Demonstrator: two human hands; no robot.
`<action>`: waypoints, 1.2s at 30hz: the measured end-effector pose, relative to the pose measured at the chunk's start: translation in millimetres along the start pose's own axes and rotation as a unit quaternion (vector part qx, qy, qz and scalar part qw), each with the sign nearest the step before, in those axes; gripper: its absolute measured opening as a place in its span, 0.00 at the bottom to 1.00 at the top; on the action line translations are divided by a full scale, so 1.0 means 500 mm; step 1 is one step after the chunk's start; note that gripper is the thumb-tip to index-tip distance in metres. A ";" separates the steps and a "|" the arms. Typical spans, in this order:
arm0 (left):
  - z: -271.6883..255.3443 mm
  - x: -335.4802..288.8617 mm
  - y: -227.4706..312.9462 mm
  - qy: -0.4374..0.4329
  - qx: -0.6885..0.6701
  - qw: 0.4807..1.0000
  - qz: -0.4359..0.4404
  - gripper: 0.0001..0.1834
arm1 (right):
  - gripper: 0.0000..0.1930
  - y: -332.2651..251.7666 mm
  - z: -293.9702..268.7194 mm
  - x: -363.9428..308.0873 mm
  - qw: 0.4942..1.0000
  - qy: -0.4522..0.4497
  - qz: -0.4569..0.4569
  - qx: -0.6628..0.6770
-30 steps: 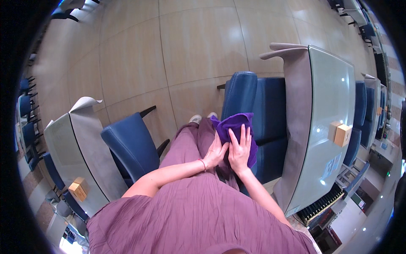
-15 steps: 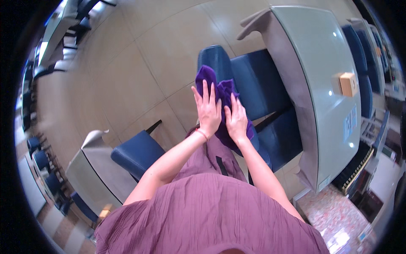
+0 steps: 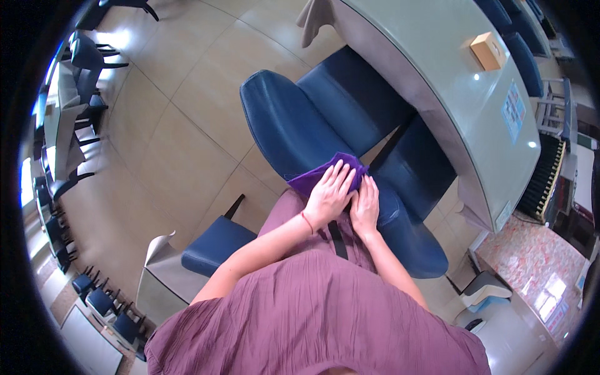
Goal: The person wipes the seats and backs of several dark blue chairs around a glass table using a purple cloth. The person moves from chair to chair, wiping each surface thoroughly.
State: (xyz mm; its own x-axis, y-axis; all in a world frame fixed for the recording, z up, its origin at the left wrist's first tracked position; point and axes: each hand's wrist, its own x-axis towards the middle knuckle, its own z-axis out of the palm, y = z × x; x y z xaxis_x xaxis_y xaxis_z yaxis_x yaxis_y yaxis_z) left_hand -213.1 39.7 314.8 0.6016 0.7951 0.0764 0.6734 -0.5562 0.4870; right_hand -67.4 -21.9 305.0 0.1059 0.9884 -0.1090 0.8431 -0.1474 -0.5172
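Note:
A purple cloth (image 3: 315, 177) is bunched over the near end of a dark blue padded chair's backrest (image 3: 290, 125). My left hand (image 3: 329, 199) rests on the cloth, its fingers stretched out and lying flat over the top. Close beside it on the right, my right hand (image 3: 365, 209) is also open, fingers extended along the cloth's right edge. The palms and thumbs are partly hidden. Just right of my right hand stands a second blue chair (image 3: 409, 231).
A long glass-topped table (image 3: 431, 56) with a beige cloth skirt runs along the right, bearing a wooden box (image 3: 488, 51) and a printed sheet (image 3: 514, 112). Another blue chair (image 3: 219, 245) stands at lower left. A pink-patterned counter (image 3: 525, 262) lies at lower right.
Both hands have drawn nearer to me, bringing the cloth down the backrest to its near end. The far part of the backrest is now uncovered. The view has shifted and turned.

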 end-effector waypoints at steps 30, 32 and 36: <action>0.061 0.351 -0.362 -0.098 0.242 0.959 -0.108 0.18 | 0.23 0.029 0.037 0.054 0.931 0.026 0.233 0.279; 0.057 0.360 -0.349 -0.181 0.245 0.953 0.000 0.28 | 0.19 0.019 0.054 0.064 0.936 0.020 0.258 0.238; 0.048 0.332 -0.279 -0.617 0.180 0.753 0.141 0.37 | 0.21 0.044 0.097 0.115 0.936 -0.043 0.273 0.216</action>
State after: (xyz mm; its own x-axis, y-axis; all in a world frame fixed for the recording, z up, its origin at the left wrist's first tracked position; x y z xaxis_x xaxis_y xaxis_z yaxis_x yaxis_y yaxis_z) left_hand -196.6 243.6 238.6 0.5344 -0.0724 -0.8421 0.3842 -0.8666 0.3183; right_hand -68.5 29.7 246.1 0.4008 0.7571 -0.5159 0.3810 -0.6498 -0.6577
